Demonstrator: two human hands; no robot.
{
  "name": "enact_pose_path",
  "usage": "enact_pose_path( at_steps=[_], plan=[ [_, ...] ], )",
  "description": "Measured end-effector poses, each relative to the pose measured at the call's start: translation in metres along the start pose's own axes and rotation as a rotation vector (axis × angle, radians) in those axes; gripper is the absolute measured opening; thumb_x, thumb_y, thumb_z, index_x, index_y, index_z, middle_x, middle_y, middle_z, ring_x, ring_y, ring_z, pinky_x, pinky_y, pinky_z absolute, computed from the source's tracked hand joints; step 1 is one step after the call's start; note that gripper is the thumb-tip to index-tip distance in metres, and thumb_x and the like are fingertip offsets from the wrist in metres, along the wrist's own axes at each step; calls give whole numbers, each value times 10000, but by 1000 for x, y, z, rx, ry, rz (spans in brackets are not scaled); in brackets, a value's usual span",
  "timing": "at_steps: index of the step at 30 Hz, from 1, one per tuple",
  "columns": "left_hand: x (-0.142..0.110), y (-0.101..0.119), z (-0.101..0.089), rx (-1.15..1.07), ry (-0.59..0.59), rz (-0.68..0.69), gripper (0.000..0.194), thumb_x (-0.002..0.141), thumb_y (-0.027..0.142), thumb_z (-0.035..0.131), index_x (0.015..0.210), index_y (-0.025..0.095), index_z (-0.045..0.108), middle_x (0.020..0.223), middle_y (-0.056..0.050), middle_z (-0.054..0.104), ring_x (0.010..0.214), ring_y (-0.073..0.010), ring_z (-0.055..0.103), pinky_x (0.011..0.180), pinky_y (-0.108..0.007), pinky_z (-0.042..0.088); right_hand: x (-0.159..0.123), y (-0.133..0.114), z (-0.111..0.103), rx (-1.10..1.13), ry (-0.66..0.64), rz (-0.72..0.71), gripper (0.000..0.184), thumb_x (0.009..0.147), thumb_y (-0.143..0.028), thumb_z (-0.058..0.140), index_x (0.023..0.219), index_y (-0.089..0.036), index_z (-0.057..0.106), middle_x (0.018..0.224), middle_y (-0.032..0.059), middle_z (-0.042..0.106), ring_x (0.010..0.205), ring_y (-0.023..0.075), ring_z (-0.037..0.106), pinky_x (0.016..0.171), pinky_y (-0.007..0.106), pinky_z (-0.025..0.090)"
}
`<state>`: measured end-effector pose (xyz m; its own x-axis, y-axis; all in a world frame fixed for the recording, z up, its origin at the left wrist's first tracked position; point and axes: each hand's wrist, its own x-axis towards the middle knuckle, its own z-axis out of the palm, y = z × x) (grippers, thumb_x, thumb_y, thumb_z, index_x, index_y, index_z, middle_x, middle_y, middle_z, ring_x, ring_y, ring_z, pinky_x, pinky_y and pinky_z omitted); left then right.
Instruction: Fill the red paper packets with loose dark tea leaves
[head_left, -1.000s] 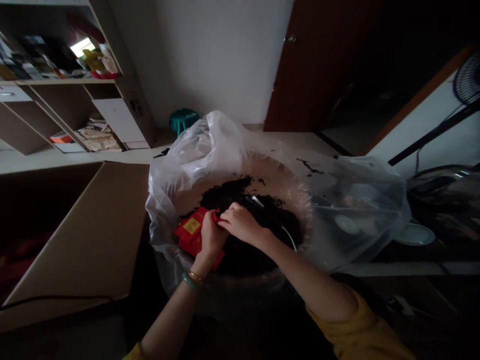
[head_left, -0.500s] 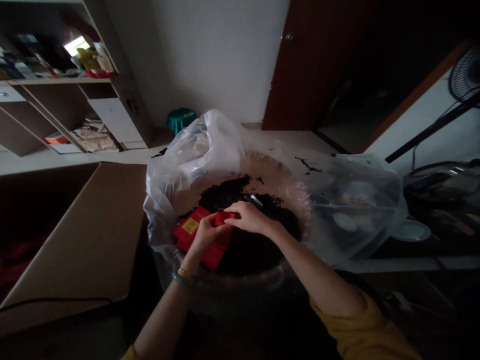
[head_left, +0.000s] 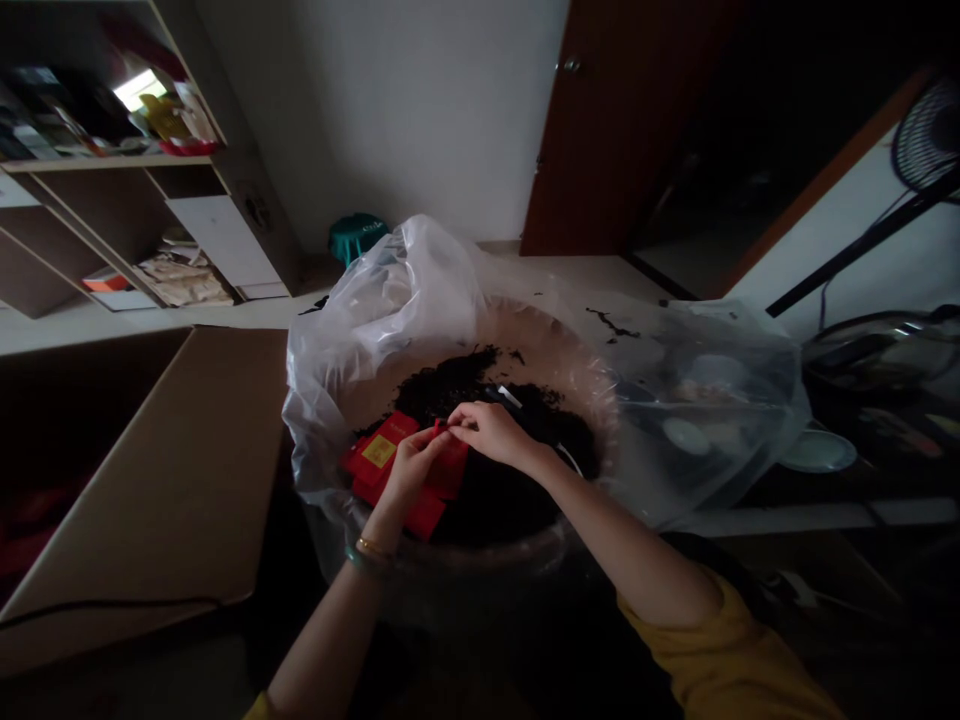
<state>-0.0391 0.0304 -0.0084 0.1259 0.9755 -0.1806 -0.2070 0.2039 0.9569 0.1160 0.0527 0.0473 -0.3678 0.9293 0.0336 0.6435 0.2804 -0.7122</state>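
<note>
Over a wide, plastic-lined round basket (head_left: 525, 325), my two hands meet at a small red packet (head_left: 440, 426). My left hand (head_left: 411, 464) pinches it from the left, thumb and fingers closed. From the right, my right hand (head_left: 491, 432) has its fingertips pressed together at the packet's top edge; the fingers partly hide it. Several flat red packets (head_left: 426, 515), one with a yellow label (head_left: 379, 452), lie below and left of my hands. They rest on a dark, loose, leaf-like heap (head_left: 502, 500). A small white tool or strip (head_left: 509, 396) lies on the heap beyond my right hand.
Bunched clear plastic (head_left: 427, 280) rises over the basket's far left rim. An open cardboard box (head_left: 172, 470) stands at left. On the right, clear plastic covers bowls near a pale plate (head_left: 817, 451). A teal bin (head_left: 358, 238) stands by the wall.
My fingertips have closed in on the small red packet, and less of it shows now. A thin white curved strip has come into sight beside my right forearm. The view has shifted slightly.
</note>
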Motion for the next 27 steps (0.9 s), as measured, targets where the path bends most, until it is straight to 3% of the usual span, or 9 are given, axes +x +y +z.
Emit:
enact_pose_path(
  at_steps=[5,8,12,16,18,23,27],
  plan=[
    [-1,-1,0,48,-23,14,446,585,470,793,862,129,715,723,-22,697,617,-131,602,584,-221,456,-3,0,-5,-89,-68,-40,111,811,-167,627,869,-154,721,823,57,708,760,153,626,692,243,425],
    [0,-4,1,192,-58,35,466,531,406,828,867,125,671,722,-9,674,632,-136,588,585,-227,458,-5,-5,-5,-123,-76,-46,116,828,-178,617,854,-143,725,820,69,702,781,163,615,715,253,424],
    [5,-15,2,430,-14,179,515,448,329,855,855,137,604,769,-1,651,723,-161,586,668,-262,480,-4,-7,-8,-53,-85,-63,213,889,-195,526,828,-137,722,817,66,712,787,161,622,738,254,437],
    [7,-24,1,563,40,341,628,514,311,807,1066,154,553,955,-32,657,894,-209,613,825,-331,491,2,-4,-25,7,-204,-94,276,875,-143,465,963,-166,725,959,51,735,867,157,651,778,240,447],
    [5,-23,1,625,-2,370,663,560,283,768,1159,162,512,999,-39,659,916,-211,625,839,-331,494,6,-6,-36,-52,-297,-120,270,807,-134,533,979,-189,734,946,27,742,868,161,654,758,226,440],
    [-3,-15,7,768,-42,373,652,610,236,716,1212,184,471,987,-30,683,868,-197,649,777,-297,507,13,-25,-42,-331,-501,-115,170,698,-164,603,784,-193,746,606,-7,678,577,139,596,530,223,351],
    [-4,-14,10,801,-25,361,670,595,240,730,1208,178,466,935,-26,691,810,-197,653,730,-296,511,13,-32,-27,-547,-398,-30,222,663,-117,591,786,-215,746,723,59,715,685,197,643,530,244,348]
  ],
)
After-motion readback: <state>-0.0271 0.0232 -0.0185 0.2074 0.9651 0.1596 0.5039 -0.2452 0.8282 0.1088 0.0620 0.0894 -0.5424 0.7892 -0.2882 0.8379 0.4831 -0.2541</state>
